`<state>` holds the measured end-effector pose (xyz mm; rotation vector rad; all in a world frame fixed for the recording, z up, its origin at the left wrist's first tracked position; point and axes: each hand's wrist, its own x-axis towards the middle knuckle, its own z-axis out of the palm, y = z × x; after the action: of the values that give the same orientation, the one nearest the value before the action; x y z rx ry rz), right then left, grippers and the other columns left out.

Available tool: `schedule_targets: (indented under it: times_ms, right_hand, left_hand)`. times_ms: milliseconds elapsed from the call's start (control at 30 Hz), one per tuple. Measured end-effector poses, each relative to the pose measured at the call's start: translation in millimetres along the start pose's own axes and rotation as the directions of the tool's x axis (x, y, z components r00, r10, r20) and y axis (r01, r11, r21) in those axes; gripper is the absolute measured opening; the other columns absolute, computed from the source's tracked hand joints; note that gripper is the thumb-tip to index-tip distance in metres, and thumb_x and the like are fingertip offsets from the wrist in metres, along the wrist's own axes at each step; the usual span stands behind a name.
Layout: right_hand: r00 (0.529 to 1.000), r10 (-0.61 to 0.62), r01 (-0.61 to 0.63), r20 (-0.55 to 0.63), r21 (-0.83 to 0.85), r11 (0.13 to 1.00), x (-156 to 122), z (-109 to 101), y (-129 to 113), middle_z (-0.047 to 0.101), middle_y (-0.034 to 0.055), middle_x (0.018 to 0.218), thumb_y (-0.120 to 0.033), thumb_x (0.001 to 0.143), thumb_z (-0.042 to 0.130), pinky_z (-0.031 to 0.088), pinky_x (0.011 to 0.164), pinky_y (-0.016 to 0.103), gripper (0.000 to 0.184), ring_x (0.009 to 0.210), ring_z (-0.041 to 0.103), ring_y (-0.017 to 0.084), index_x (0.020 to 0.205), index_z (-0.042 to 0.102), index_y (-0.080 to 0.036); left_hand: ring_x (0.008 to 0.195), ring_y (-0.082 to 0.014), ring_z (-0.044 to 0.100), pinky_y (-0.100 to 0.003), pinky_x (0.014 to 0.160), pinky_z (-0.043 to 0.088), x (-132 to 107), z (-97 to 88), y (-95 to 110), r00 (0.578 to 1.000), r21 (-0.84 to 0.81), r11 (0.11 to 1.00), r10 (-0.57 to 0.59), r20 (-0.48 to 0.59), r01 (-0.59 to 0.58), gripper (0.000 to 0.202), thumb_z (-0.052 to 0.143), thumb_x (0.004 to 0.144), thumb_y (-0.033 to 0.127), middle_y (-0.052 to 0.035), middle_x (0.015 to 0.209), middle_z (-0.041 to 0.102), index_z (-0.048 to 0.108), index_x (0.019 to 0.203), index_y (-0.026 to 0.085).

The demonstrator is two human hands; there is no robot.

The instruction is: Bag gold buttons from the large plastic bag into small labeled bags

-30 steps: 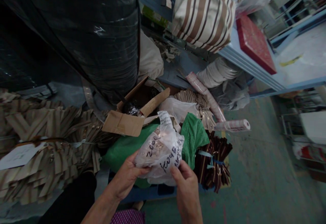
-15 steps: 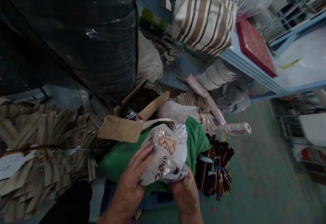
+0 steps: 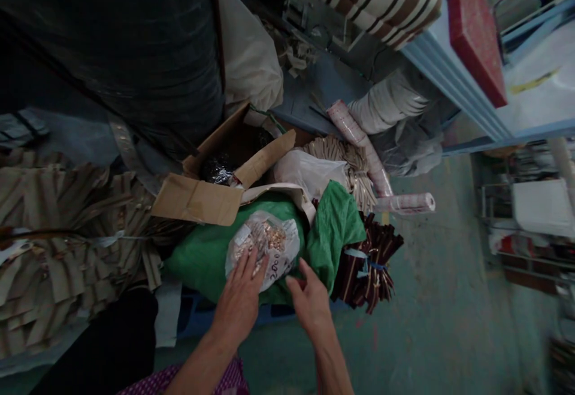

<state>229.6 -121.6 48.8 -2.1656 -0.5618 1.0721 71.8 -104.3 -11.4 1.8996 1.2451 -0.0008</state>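
Note:
A clear plastic bag of small copper-coloured metal pieces (image 3: pixel 276 239), marked "2000" in black, rests on a green sack (image 3: pixel 202 263). My left hand (image 3: pixel 240 290) lies with its fingers stretched flat on the bag's near left side. Just off the bag's right edge is my right hand (image 3: pixel 309 296), its thumb and fingers apart and nothing between them. Behind the bag stands an opened cardboard box (image 3: pixel 197 197) with dark, plastic-wrapped contents.
Bundled beige strips (image 3: pixel 40 203) lie at left, a dark brown strip bundle (image 3: pixel 368 263) at right. Pinkish rolls (image 3: pixel 404 203) lie behind it. A large black wrapped roll (image 3: pixel 135 54) towers at back left. A blue table (image 3: pixel 467 102) holds a red slab (image 3: pixel 476 36).
The bag, earlier held up between both hands, has gone down onto the green sack. My right hand has come off it, while the left stays on top with fingers spread.

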Motion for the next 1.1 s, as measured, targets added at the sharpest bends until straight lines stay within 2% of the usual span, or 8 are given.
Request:
schedule_targets:
  times_ms: [100,200,333,467,600,767,967,1100]
  right_hand:
    - [0.945,-0.323,0.297,-0.061,-0.264,0.918,7,-9,-46,0.071,0.0116,0.111,-0.04,0.087,0.066,0.051,0.094,0.041,0.037,0.098,0.066,0.025,0.115,0.071,-0.017]
    - [0.833,-0.537,0.549,0.137,-0.329,0.768,31,7,-79,0.068,0.0102,0.121,-0.03,0.097,0.053,0.051,0.097,0.035,0.03,0.107,0.065,0.02,0.121,0.065,-0.017]
    - [0.771,-0.369,0.627,0.519,-0.514,0.585,58,32,-79,0.07,0.0076,0.116,-0.019,0.097,0.054,0.052,0.091,0.03,0.028,0.099,0.068,0.019,0.124,0.064,-0.019]
    - [0.825,-0.239,0.557,0.512,-0.668,0.493,55,19,-53,0.07,0.0122,0.104,-0.018,0.094,0.061,0.052,0.084,0.037,0.02,0.089,0.069,0.026,0.111,0.069,-0.015]
    - [0.844,-0.173,0.518,0.508,-0.688,0.509,51,1,-36,0.067,0.0111,0.121,-0.02,0.086,0.071,0.051,0.09,0.033,0.048,0.101,0.067,0.024,0.132,0.057,-0.017]
    - [0.815,-0.091,0.545,0.573,-0.703,0.456,66,13,-41,0.067,0.0115,0.118,-0.027,0.075,0.084,0.051,0.089,0.032,0.074,0.1,0.067,0.026,0.141,0.052,-0.017]
    - [0.813,-0.152,0.572,0.561,-0.724,0.385,71,33,-45,0.068,0.0057,0.092,-0.037,0.09,0.071,0.047,0.068,0.029,0.021,0.079,0.066,0.021,0.106,0.073,-0.023]
    - [0.778,-0.263,0.628,0.57,-0.703,0.335,52,36,-32,0.068,0.0059,0.093,-0.029,0.096,0.062,0.042,0.06,0.029,0.014,0.073,0.064,0.02,0.098,0.071,-0.018]
  left_hand:
    - [0.149,-0.0309,0.019,-0.05,0.118,0.036,-4,4.1,3,1.0,0.057,0.998,-0.002,-0.014,0.003,0.078,0.031,0.079,-0.01,-0.0134,0.159,0.028,0.044,0.148,0.023]
    - [0.149,-0.032,0.02,-0.051,0.117,0.037,-7,15.1,2,0.998,0.084,0.996,0.026,-0.049,-0.022,0.073,0.035,0.082,-0.008,-0.014,0.16,0.027,0.047,0.147,0.023]
    - [0.149,-0.0332,0.019,-0.052,0.117,0.036,-13,26.4,0,0.994,0.092,0.994,0.062,-0.085,-0.054,0.067,0.042,0.085,-0.002,-0.016,0.16,0.025,0.047,0.147,0.023]
    - [0.149,-0.0328,0.02,-0.052,0.116,0.036,-15,23.5,1,0.999,0.069,0.997,0.03,-0.034,-0.027,0.069,0.037,0.085,-0.004,-0.0147,0.161,0.025,0.048,0.147,0.025]
    - [0.15,-0.0351,0.016,-0.054,0.117,0.034,-11,12.0,4,0.999,0.028,1.0,0.006,0.044,-0.008,0.068,0.04,0.082,-0.001,-0.0162,0.161,0.023,0.048,0.146,0.02]
    - [0.148,-0.0317,0.026,-0.051,0.121,0.031,-4,-7.3,6,0.982,-0.109,0.985,-0.118,0.146,0.134,0.06,0.048,0.082,0.019,-0.0146,0.159,0.031,0.052,0.142,0.012]
    - [0.134,-0.0321,0.048,-0.052,0.115,0.038,6,-27.5,4,0.948,-0.412,0.854,-0.286,0.139,0.318,0.067,0.048,0.078,0.037,-0.0161,0.146,0.048,0.045,0.139,0.011]
    - [0.13,-0.0296,0.05,-0.049,0.114,0.038,12,-28.8,1,0.902,-0.588,0.693,-0.397,0.171,0.417,0.076,0.052,0.075,0.04,-0.0137,0.144,0.048,0.035,0.144,0.015]
